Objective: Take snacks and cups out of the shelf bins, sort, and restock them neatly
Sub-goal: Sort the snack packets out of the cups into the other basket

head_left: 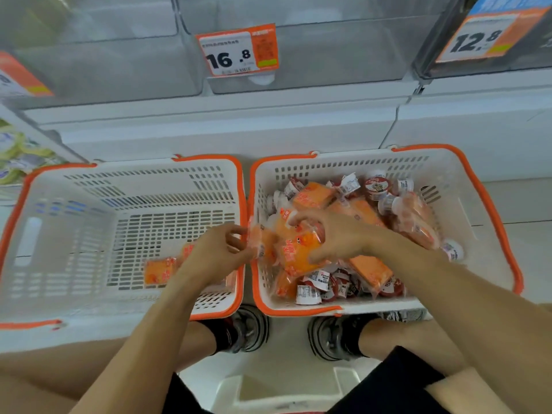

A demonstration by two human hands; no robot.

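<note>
Left basket (44,234): white slotted plastic with orange rim, on the floor before you; it holds a few orange snack packets, one lying flat at (159,270), others partly hidden under your wrist.
Right basket (478,210): same make, touching the left one rim to rim; heaped with mixed stock.
Orange snack packets (370,268): flat sealed film pouches scattered through the right heap, several overlapping.
Small cups (377,186): red-labelled, foil-lidded tubs, lying upright and tipped among the packets, mostly at the far and near ends.
Left hand (219,251): over the two touching rims, fingers curled, pinching the edge of a clear-and-orange packet (257,243).
Right hand (331,234): spread across the top of the heap, fingers and thumb curled round a large orange packet (298,252).
Shelf bins (328,55): clear plastic, above you; they look empty, though blur makes that uncertain. Price tags (239,52) read 16.8 and 12.8.
Step in hand: by the look of it, you are separating packets into the left basket and leaving cups on the right.
Handling, packets: likely light, soft and slippery film; contents may crush. Take hold by the sealed edge or flat across the face, not by squeezing the middle.
Handling, cups: probably rigid walls but thin foil lids; grip round the side wall, keep fingers off the lid.
Risk: packets sliding off the heap as you lift one.
</note>
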